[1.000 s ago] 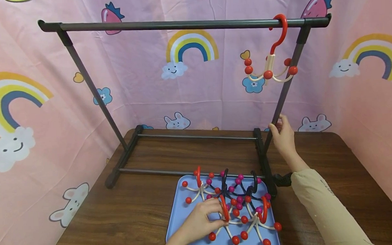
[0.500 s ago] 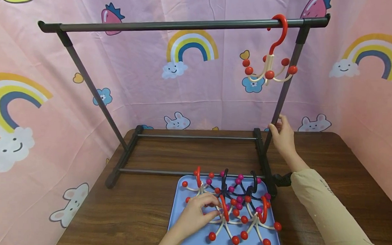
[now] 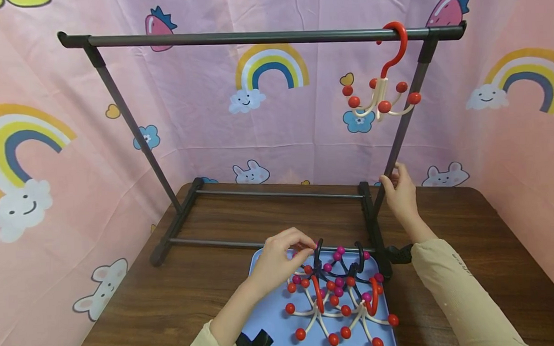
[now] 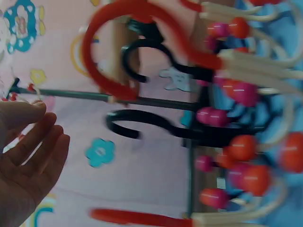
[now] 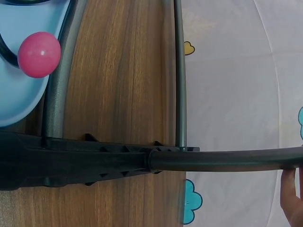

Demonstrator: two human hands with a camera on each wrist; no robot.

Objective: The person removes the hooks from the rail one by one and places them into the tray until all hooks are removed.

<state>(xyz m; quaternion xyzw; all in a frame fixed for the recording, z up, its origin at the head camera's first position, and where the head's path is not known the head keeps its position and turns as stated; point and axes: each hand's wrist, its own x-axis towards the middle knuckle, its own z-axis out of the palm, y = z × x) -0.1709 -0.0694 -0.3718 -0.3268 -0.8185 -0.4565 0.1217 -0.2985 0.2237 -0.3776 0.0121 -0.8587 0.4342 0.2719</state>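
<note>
My left hand (image 3: 280, 259) hovers over the blue tray (image 3: 264, 341), its fingertips by the hook of a black multi-arm hanger (image 3: 317, 258) with magenta balls. The left wrist view shows that hand (image 4: 33, 151) with loosely bent fingers, nothing between them, apart from the hooks. Several hangers lie in the tray; one with a red hook and cream arms (image 3: 318, 296) sits nearest the left wrist. My right hand (image 3: 400, 194) grips the right post (image 3: 401, 133) of a dark clothes rack, thumb and fingers around it. In the right wrist view only its fingertips (image 5: 291, 194) show.
A red-hooked hanger (image 3: 381, 95) hangs from the rack's top rail (image 3: 235, 38), near its right end. The rack's lower bar (image 3: 215, 242) runs just behind the tray on the wooden table (image 3: 194, 298). A patterned cloth (image 3: 201, 109) stands behind.
My left hand has left the front red-hooked hanger and moved up and back towards the black hooks. The hanging hanger has turned slightly. My right hand stays on the post.
</note>
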